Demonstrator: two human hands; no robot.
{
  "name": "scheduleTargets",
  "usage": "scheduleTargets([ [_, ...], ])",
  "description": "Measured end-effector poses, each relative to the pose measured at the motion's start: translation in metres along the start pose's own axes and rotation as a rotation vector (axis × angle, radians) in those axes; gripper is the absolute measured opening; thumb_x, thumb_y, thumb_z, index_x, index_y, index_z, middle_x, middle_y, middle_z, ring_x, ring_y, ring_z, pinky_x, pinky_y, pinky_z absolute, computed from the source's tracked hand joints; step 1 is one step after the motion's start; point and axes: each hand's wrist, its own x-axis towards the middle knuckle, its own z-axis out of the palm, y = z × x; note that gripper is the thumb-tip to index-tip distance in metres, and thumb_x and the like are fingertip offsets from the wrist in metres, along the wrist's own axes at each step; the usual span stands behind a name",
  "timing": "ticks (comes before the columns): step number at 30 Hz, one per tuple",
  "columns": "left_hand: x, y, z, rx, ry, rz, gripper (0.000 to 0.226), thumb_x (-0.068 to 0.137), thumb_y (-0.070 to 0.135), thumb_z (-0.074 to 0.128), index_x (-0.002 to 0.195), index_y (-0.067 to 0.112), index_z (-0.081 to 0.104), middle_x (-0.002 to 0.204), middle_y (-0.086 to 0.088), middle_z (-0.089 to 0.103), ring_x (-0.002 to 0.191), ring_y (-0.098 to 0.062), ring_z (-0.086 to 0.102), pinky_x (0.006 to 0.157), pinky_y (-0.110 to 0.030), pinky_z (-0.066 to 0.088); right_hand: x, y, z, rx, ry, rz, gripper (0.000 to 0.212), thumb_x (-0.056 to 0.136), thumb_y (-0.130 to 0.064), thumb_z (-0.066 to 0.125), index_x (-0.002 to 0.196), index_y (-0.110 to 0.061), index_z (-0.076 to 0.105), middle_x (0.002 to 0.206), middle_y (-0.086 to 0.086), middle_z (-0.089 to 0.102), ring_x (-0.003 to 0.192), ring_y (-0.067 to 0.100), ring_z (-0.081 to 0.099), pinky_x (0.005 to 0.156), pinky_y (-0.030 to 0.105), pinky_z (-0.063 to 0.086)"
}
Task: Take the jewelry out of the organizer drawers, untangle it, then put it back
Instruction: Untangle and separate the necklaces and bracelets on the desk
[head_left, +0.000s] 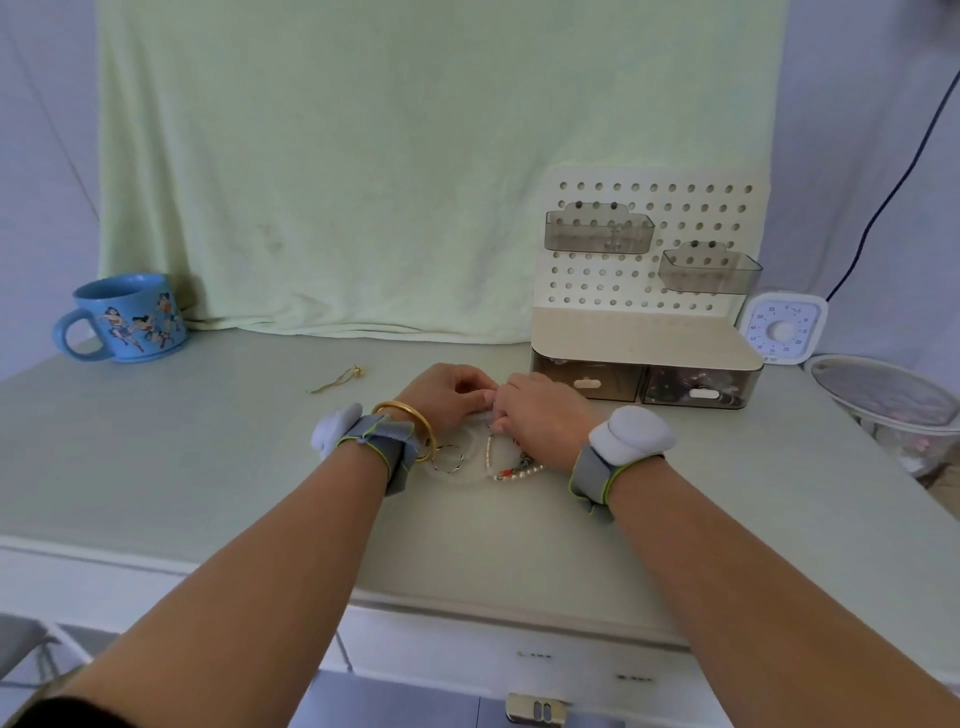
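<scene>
Working at the middle of the desk (208, 467), the person holds both hands close together, likely so a small knot can be picked apart. The right hand (540, 415) pinches the far end of the beaded strand (514, 470), which trails nearer beside wire hoops (448, 458). The left hand (447, 395) curls its fingers inward; whether it grips anything cannot be told. The organizer (644, 384) stands just to the right. A gold piece (337, 379) lies apart on the left, probably already freed.
</scene>
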Motion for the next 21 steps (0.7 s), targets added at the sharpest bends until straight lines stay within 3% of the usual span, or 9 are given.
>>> scheduleTargets([
  [2,-0.008,0.001,-0.001,-0.041,0.053,-0.003,0.017,0.093,0.011,0.057,0.102,0.010,0.071,0.091,-0.004,0.070,0.079,-0.010,0.061,0.076,-0.015,0.047,-0.001,-0.003,0.001,0.027,0.011,0.039,0.028,0.097,-0.028,0.044,0.117,-0.015,0.058,0.122,0.007,0.051,0.118,0.026,0.046,0.095,0.041,0.043],
  [5,-0.021,0.005,-0.010,-0.014,0.140,0.014,0.015,0.090,0.010,0.059,0.100,0.011,0.070,0.093,-0.003,0.071,0.083,-0.013,0.066,0.082,-0.023,0.050,-0.006,-0.002,-0.008,0.125,-0.012,0.074,0.023,0.098,-0.021,0.044,0.110,-0.019,0.064,0.121,0.005,0.051,0.118,0.024,0.047,0.096,0.041,0.043],
  [8,-0.036,0.010,-0.025,0.117,0.228,0.051,0.009,0.085,0.017,0.067,0.092,0.018,0.072,0.090,0.005,0.071,0.082,-0.009,0.064,0.075,-0.019,0.048,-0.012,-0.003,-0.018,0.292,0.058,0.091,0.022,0.097,-0.016,0.047,0.089,-0.012,0.067,0.115,0.011,0.059,0.110,0.027,0.054,0.093,0.040,0.045],
  [10,-0.046,0.014,-0.034,0.197,0.194,0.049,0.005,0.083,0.020,0.070,0.087,0.020,0.072,0.083,0.007,0.069,0.075,-0.005,0.059,0.066,-0.013,0.042,-0.016,-0.005,-0.021,0.418,0.094,0.104,0.024,0.098,-0.017,0.047,0.099,-0.002,0.066,0.111,0.013,0.063,0.105,0.027,0.057,0.088,0.033,0.041],
  [12,-0.054,0.017,-0.038,0.282,0.101,0.031,0.007,0.081,0.023,0.072,0.087,0.020,0.073,0.083,0.006,0.069,0.073,-0.006,0.058,0.062,-0.012,0.040,-0.020,-0.006,-0.018,0.512,0.123,0.114,0.023,0.098,-0.019,0.047,0.106,-0.003,0.063,0.110,0.010,0.065,0.105,0.024,0.057,0.084,0.028,0.038],
  [17,-0.060,0.019,-0.029,0.449,-0.012,-0.016,0.015,0.081,0.023,0.073,0.094,0.017,0.074,0.095,-0.001,0.071,0.084,-0.013,0.058,0.075,-0.022,0.042,-0.019,-0.011,-0.014,0.602,0.134,0.130,0.018,0.098,-0.018,0.047,0.098,-0.008,0.061,0.105,0.008,0.070,0.090,0.015,0.054,0.077,0.024,0.035],
  [21,-0.060,0.020,-0.023,0.537,-0.019,-0.017,0.013,0.082,0.019,0.070,0.093,0.014,0.073,0.103,-0.005,0.068,0.102,-0.020,0.058,0.083,-0.027,0.045,-0.018,-0.015,-0.011,0.579,0.140,0.181,0.014,0.094,-0.018,0.053,0.097,-0.009,0.063,0.098,0.008,0.068,0.086,0.018,0.056,0.079,0.029,0.044],
])
